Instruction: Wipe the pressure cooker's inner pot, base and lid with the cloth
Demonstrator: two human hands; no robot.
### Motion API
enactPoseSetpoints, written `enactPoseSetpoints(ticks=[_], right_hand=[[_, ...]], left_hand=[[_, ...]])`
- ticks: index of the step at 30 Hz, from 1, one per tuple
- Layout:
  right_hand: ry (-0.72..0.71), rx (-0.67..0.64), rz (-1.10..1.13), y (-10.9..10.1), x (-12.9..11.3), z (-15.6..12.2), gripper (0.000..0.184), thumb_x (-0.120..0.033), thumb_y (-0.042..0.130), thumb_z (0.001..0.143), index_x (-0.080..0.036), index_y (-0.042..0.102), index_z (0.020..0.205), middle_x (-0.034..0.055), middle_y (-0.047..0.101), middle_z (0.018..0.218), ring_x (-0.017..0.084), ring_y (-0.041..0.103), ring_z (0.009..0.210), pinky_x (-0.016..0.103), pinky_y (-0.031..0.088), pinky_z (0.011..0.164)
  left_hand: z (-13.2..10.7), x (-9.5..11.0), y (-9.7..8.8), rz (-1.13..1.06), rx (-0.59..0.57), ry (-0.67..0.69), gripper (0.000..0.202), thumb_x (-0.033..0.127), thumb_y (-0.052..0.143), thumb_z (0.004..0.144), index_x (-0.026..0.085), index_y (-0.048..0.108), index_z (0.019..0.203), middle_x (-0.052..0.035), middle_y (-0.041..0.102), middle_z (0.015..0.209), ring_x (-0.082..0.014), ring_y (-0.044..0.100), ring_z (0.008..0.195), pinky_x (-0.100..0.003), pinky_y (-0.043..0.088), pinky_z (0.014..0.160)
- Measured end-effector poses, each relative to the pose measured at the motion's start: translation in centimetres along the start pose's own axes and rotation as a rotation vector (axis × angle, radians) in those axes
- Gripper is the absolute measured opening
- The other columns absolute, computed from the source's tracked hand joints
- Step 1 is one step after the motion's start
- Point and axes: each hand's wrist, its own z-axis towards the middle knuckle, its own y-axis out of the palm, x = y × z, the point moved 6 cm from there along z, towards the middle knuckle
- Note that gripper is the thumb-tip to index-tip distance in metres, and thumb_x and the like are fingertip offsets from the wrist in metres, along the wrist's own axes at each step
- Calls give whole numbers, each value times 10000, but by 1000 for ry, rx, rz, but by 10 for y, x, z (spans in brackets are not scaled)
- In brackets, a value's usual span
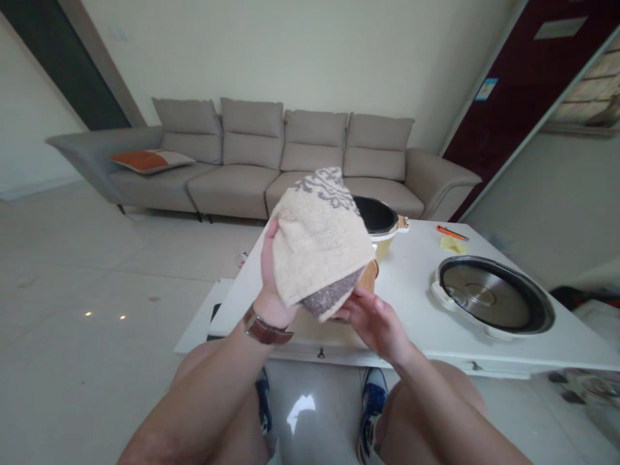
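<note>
A folded cream towel (320, 239) with a grey-purple pattern is held up in front of me, above the near side of a white table (407, 310). My left hand (274, 278) grips it from the left, with most of the fingers hidden behind the cloth. At the lower right corner, my right hand (380, 320) is closed on the towel's edge. Behind the towel stands a pot-like cooker body (382, 245) with a dark inside, partly covered from sight. Its round lid (494, 294) appears to lie with the metal underside up, to the right.
An orange-handled tool (451, 232) and a pale yellow scrap (453, 244) lie at the table's far right. Something brown (371, 274) shows partly behind the towel. A grey sofa (310, 152) with an orange cushion (150, 160) stands beyond. Drawer knobs (320, 352) face my knees.
</note>
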Motion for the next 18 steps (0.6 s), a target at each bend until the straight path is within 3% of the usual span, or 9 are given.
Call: enactPoseSetpoints(ticks=[2, 4, 7, 11, 14, 18], right_hand=[[-27, 88, 122, 0, -4, -13, 776, -875, 547, 786, -295, 705, 1277, 121, 756, 1220, 339, 686, 1168, 517, 544, 1003], [-90, 280, 147, -14, -16, -25, 797, -879, 528, 791, -319, 669, 1339, 119, 736, 1292, 344, 641, 1278, 539, 518, 1066], [-148, 514, 64, -43, -35, -40, 667, -781, 539, 863, -347, 657, 1354, 104, 732, 1315, 329, 608, 1347, 552, 506, 1102], [-160, 595, -68, -80, -46, -51, 528, -674, 547, 917, -325, 697, 1283, 98, 774, 1217, 338, 679, 1251, 573, 542, 1066], [-210, 662, -129, -109, -49, -60, 416, -572, 612, 910, -296, 727, 1199, 83, 802, 1086, 331, 741, 1112, 546, 579, 1026], [-328, 884, -285, -137, -64, -76, 373, -450, 727, 840, -273, 720, 1168, 49, 801, 1035, 297, 749, 1052, 478, 601, 979]], left_hand=[[-6, -22, 28, -13, -79, -100, 621, 717, 428, 941, 245, 678, 1257, -76, 763, 1182, -355, 639, 1296, -549, 551, 1023], [-14, -43, 46, -64, -108, -162, 642, 712, 423, 936, 240, 663, 1299, -91, 748, 1244, -365, 636, 1296, -557, 533, 1040], [-26, -66, 63, -170, -110, -204, 582, 649, 482, 919, 245, 663, 1298, -95, 716, 1335, -369, 624, 1305, -567, 518, 1053], [-31, -78, 72, -150, -217, -266, 403, 472, 627, 864, 231, 694, 1179, -98, 737, 1279, -350, 651, 1249, -531, 528, 1036], [-9, -68, 53, 50, -257, -168, 278, 295, 699, 804, 220, 684, 1071, -86, 761, 1188, -300, 684, 1172, -464, 523, 1027], [41, -44, -9, 543, -105, 194, 231, 257, 680, 794, 206, 685, 1019, -89, 743, 1188, -275, 633, 1225, -434, 431, 1122]])
